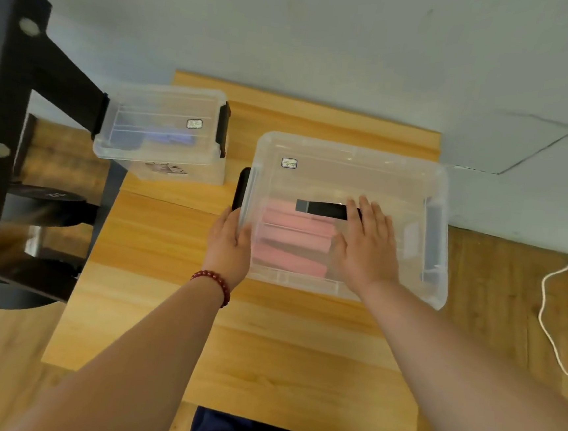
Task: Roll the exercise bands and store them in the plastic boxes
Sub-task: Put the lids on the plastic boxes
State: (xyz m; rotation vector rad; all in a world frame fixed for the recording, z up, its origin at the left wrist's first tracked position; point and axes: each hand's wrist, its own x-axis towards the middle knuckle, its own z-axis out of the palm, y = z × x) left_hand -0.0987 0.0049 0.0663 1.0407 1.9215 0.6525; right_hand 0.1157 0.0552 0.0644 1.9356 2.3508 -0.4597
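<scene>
A large clear plastic box stands on the wooden table with its clear lid on. Through the lid I see several rolled pink bands and a black band. My right hand lies flat on the lid with straight fingers, over the black band's right end. My left hand holds the box's left edge, thumb on the lid, just below the black latch. A smaller clear box, lidded with black latches, stands at the back left with blue bands inside.
A black metal rack with dumbbells stands close to the table's left side. A white cable lies on the wooden floor at the right. The grey wall runs behind the table's far edge.
</scene>
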